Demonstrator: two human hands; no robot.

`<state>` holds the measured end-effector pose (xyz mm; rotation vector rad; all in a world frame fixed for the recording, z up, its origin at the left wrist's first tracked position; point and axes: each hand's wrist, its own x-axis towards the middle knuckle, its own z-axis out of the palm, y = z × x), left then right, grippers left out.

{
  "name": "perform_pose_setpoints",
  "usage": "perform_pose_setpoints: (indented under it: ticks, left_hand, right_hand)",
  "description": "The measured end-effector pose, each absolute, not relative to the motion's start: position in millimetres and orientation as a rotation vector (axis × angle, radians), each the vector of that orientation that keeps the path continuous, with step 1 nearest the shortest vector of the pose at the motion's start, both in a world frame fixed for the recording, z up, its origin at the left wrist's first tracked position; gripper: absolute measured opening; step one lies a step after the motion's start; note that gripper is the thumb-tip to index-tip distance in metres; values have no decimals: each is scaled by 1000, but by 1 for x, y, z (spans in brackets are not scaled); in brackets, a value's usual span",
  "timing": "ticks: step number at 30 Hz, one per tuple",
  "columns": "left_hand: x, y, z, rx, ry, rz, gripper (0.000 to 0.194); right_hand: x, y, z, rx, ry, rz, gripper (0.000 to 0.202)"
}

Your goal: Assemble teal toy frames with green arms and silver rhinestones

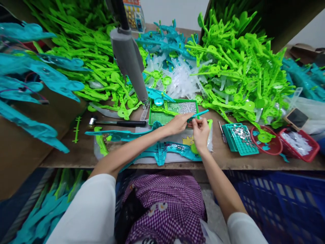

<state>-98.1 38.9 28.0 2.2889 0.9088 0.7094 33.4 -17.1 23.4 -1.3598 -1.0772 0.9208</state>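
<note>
Both my hands meet over the right front part of a green perforated basket (162, 118) holding small silvery pieces (187, 107). My left hand (179, 123) is closed on a thin teal plastic piece (201, 114), which sticks out to the right. The fingers of my right hand (200, 130) pinch the same piece from below, near its middle. Under my forearms lie large teal plastic shells (158, 152), one with wires and small metal parts inside. A lime green part (101, 142) rests at their left end.
A grey electric screwdriver (129, 57) hangs at centre. A hammer (116, 122) lies left. Lime parts (236, 67) are heaped behind. Teal trays (243, 139) and red bowls (266, 149) stand right. Teal shells (50, 78) jut in at left.
</note>
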Motion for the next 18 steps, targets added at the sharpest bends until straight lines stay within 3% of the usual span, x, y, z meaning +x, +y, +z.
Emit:
perform_pose_setpoints:
  ticks: [5,16,18]
  left_hand:
    - [-98,33,31,2294,916,688,53]
    - [-98,30,33,2284,946,668,56]
    - [-98,29,31,2291,951,655,56]
  right_hand:
    - [47,-29,30,-1347,-985,1073,33]
    - [50,-40,31,-1392,-972,1062,30]
    - [62,-43,39,-1466,-1026,914,31]
